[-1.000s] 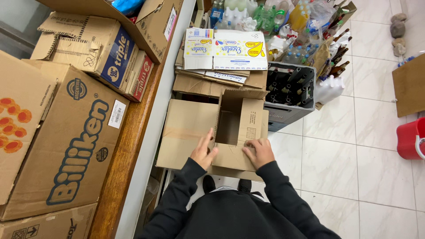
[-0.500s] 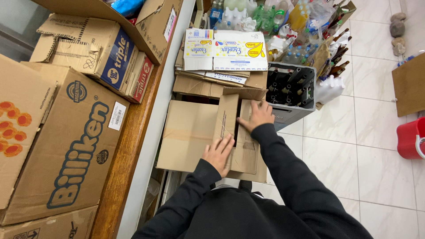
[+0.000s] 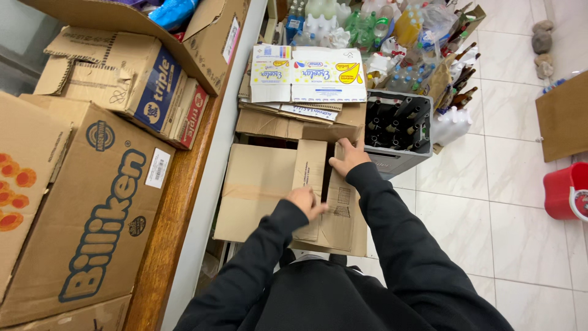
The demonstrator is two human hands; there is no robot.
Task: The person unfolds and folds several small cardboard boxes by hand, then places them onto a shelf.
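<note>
A brown cardboard box stands on the floor in front of me, its flaps folded over the top. My left hand presses down on the narrow middle flap near its front end, fingers curled over its edge. My right hand lies flat on the right flap at the far end of the box, fingers spread against the cardboard. Both arms wear black sleeves.
Flattened cartons lie stacked behind the box. A grey crate of dark bottles stands to the right, plastic bottles beyond it. Large cardboard boxes fill a wooden counter on the left. A red bucket stands far right.
Both hands were at the near edge of the box. My right hand has reached to the far end of the right flap, and my left hand has shifted onto the middle flap as the flaps closed.
</note>
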